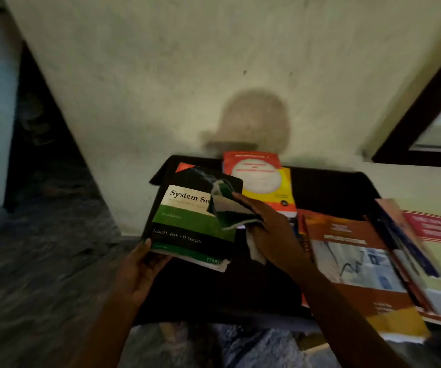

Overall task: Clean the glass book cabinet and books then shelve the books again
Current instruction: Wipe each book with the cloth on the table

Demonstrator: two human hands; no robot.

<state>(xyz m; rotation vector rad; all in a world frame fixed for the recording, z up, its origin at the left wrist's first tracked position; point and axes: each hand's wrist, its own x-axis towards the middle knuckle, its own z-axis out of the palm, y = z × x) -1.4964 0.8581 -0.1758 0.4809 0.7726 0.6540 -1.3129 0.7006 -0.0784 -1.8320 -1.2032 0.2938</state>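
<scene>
We've got green-and-black book (187, 224) in left hand (139, 269), fingers curled round its near-left corner, held up over left edge of dark table (328, 187). Right hand (269, 232) grips bunched cloth (227, 211), pressing it on cover's right side. Rest of cover lies left of cloth, long axis running away from us, so next swipe probably goes left.

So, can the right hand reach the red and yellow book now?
Probably yes: the right hand, gripping the cloth, is just in front of the red and yellow book, whose cover lies bare.
</scene>
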